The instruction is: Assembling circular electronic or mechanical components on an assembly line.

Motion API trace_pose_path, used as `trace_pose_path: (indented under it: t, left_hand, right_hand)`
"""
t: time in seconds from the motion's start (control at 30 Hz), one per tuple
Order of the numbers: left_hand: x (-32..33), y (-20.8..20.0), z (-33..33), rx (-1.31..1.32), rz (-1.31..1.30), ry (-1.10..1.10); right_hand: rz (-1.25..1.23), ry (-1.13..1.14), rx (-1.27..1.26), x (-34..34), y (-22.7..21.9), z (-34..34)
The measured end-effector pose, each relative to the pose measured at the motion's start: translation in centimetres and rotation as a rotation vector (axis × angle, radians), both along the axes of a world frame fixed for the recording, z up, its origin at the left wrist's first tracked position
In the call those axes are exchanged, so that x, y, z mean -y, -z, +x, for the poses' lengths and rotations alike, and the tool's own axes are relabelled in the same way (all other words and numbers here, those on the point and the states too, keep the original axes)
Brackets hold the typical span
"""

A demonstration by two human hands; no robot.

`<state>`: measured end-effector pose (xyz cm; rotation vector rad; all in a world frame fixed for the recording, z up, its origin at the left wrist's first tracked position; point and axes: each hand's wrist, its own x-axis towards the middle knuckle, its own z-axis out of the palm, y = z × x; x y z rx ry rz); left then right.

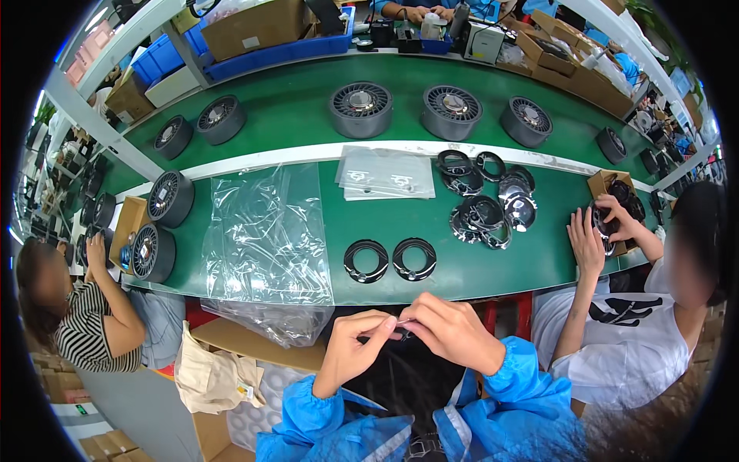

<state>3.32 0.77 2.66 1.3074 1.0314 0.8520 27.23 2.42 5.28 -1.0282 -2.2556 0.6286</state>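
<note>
My left hand (352, 343) and my right hand (453, 333) meet in front of the table's near edge, above my lap. Thumbs and fingers of both are pinched together around something small and thin, mostly hidden by the fingertips. Just beyond them on the green table lie two flat black rings, a left ring (383, 262) and a right ring (432, 260), side by side. A large clear plastic bag (265, 231) is spread to their left. Farther back rests a stack of translucent sheets (377, 189). Glossy black rings and discs (481, 212) are piled to the right.
Grey finned round housings (360, 115) stand on the green belt behind a white rail (292, 158). A co-worker's hands (596, 231) work at a small carton on the right; another person sits left. An open cardboard box (265, 350) with a beige cloth bag (212, 373) stands below the table.
</note>
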Motion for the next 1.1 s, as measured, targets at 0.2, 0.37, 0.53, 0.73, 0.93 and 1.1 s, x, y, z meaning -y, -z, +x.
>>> trace_pose_path:
  t: [0.2, 0.37, 0.53, 0.73, 0.93, 1.1]
  left_hand:
    - [0.3, 1.5, 1.3, 0.115, -0.198, -0.152]
    - [-0.9, 1.5, 1.0, 0.070, -0.235, -0.133]
    - [-1.9, 1.7, -0.9, 0.021, -0.193, -0.286]
    - [-2.1, 1.2, -0.5, -0.341, 0.389, -0.083]
    - [-1.6, 2.0, -0.7, -0.397, 0.501, -0.027]
    - [-1.9, 2.2, -1.1, -0.450, 0.463, -0.054]
  right_hand:
    - [0.451, 0.079, 0.074, 1.3, 1.9, -0.4]
    - [0.374, 0.044, -0.049, 0.7, 1.4, 0.2]
    - [0.035, 0.231, -0.472, -0.6, -2.6, 2.0]
    - [-0.628, 0.555, -0.799, -5.6, 4.3, 2.7]
    - [-0.710, 0.526, -0.806, -6.7, 6.1, 2.9]
    - [-0.725, 0.523, -0.721, -7.0, 6.4, 2.9]
